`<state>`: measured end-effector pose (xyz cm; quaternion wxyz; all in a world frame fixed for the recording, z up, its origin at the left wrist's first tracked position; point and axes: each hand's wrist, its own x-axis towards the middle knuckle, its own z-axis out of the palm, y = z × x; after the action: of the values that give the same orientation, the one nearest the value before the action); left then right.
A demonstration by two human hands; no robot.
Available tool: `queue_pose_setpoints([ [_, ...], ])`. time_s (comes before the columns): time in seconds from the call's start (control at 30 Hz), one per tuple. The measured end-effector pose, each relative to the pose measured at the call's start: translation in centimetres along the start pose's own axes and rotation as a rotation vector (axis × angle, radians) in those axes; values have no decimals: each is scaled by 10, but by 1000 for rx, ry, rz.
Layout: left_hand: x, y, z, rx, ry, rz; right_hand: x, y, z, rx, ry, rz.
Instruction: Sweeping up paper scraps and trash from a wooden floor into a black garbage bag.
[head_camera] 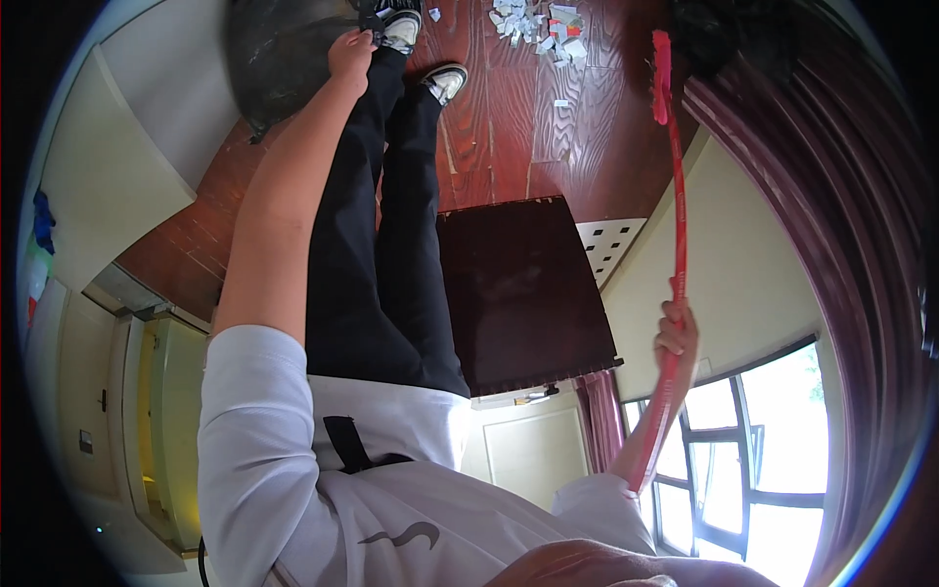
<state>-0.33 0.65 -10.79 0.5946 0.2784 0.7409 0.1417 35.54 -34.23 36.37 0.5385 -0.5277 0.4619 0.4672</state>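
At the upper left, my left hand [352, 57] grips the gathered top of a large black plastic bag [282, 66]. The bag sits on the floor beside my shoe, partly cut off by the picture's rim. On the right, my right hand [676, 334] is closed around the red handle of a broom [680, 213]. Its pink head [662, 77] points away from me, over the floor. Between bag and broom, a pile of torn paper scraps [539, 29] lies on the dark red wood floor [506, 139].
A dark wooden cabinet [524, 293] stands right of my legs. Purple curtains [829, 183] and a window [741, 440] are on the right. A black bag-like thing [704, 37] lies by the curtain. One stray scrap [562, 103] lies nearer me. Left is a doorway [172, 425].
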Motion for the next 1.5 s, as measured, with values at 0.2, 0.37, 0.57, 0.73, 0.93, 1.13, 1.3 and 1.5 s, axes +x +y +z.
queue_pose_setpoints([
  [0.2,-4,5,-12,-45,-45,-174,22,74,23,889,-295,96],
  [0.37,-7,1,8,-45,-74,-236,19,104,87,912,-349,150],
  [0.57,-11,-2,20,-250,-10,-227,-36,77,121,1136,-454,104],
  [0.73,-11,3,21,-154,70,-280,-63,47,108,954,-500,100],
  [0.93,1,11,5,-136,1,-161,-49,46,76,114,-326,-129],
  [1.13,29,3,-24,481,-37,303,93,98,55,-594,136,-201],
  [1.3,36,2,-21,431,-73,277,116,198,-22,-1068,216,-137],
  [1.5,59,-12,-6,190,-27,222,-7,272,-19,-1345,30,-11],
])
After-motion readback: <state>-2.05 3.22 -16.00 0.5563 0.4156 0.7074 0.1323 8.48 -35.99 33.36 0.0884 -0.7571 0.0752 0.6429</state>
